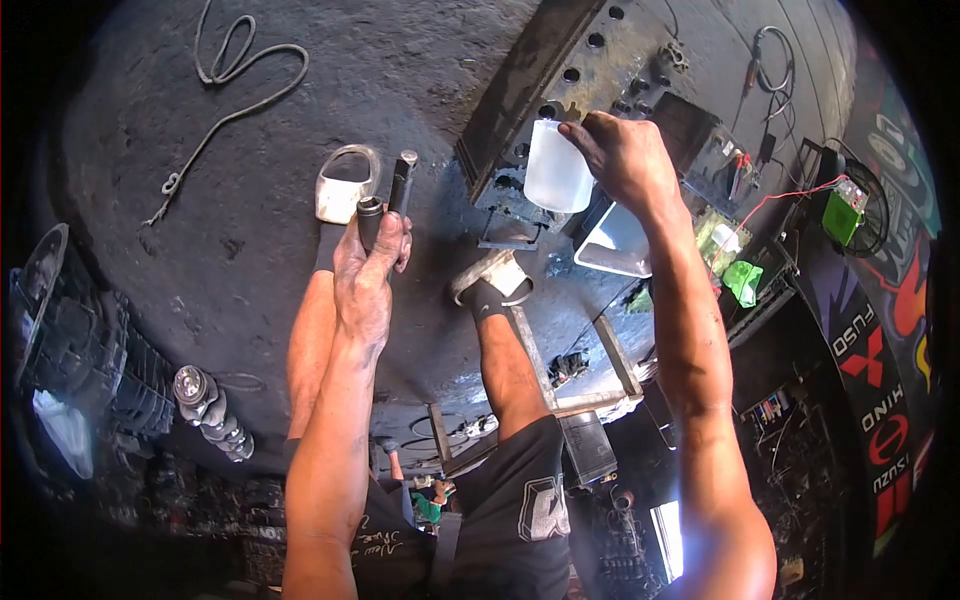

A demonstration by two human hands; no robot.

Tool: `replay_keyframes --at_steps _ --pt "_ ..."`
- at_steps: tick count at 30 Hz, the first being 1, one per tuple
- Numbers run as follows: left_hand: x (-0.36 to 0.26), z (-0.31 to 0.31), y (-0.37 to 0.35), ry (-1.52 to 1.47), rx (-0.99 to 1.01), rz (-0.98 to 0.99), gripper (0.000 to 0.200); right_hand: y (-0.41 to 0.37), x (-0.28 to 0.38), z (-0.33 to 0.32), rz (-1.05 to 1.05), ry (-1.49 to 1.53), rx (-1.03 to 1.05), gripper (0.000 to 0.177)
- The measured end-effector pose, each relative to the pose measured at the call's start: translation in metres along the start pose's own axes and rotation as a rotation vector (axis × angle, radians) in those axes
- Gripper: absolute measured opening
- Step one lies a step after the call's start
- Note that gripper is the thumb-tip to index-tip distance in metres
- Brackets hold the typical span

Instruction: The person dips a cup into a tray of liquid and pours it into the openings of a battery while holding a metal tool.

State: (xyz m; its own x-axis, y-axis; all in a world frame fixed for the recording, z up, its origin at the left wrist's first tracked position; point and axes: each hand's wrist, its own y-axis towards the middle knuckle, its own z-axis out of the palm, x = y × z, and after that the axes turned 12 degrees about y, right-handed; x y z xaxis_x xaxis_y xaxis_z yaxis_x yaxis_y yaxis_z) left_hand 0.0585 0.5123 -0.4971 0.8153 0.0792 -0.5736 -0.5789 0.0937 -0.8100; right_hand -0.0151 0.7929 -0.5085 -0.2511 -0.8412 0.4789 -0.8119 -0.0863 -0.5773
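Right hand (620,155): clamping translucent plastic jug (558,168), tilting it over the near edge of the engine block (590,60) on the floor (300,130); contents are likely risking overshooting the bores. Left hand (368,270): gripping socket wrench (385,210) one-handed, which may be slipping.

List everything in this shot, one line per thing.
metal block: one, grey and rusty with bolt holes, on the floor at top centre
plastic container: one, translucent white, at the block's edge
socket tool: one, black, centre
cord: one, grey, looped on the floor, upper left
metal tray: one, grey, below the block
green box: one, green, far right
toothed shaft: one, grey metal, lower left
sandals: two, white, on the feet
left hand: one, closed around the socket tool
right hand: one, gripping the plastic container
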Motion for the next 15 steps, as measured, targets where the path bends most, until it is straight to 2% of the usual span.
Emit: replay_keyframes --at_steps 8,10,12,13,15 --pt "0.001 0.002 0.001 -0.013 0.005 -0.006 0.033 -0.024 -0.008 -0.010 0.071 0.063 -0.033 0.037" --pt "0.003 0.006 0.001 -0.005 0.004 0.000 0.032 -0.048 -0.024 -0.010 0.175 0.227 -0.102 0.036" --pt "0.003 0.010 0.000 -0.003 -0.005 -0.001 0.032 -0.078 -0.040 -0.009 0.194 0.260 -0.197 0.032" --pt "0.004 0.013 0.000 0.000 -0.019 -0.004 0.031 -0.094 -0.044 -0.008 0.304 0.398 -0.238 0.030" --pt "0.008 0.016 -0.001 0.012 -0.017 -0.013 0.031 -0.130 -0.065 -0.004 0.400 0.394 -0.317 0.027"
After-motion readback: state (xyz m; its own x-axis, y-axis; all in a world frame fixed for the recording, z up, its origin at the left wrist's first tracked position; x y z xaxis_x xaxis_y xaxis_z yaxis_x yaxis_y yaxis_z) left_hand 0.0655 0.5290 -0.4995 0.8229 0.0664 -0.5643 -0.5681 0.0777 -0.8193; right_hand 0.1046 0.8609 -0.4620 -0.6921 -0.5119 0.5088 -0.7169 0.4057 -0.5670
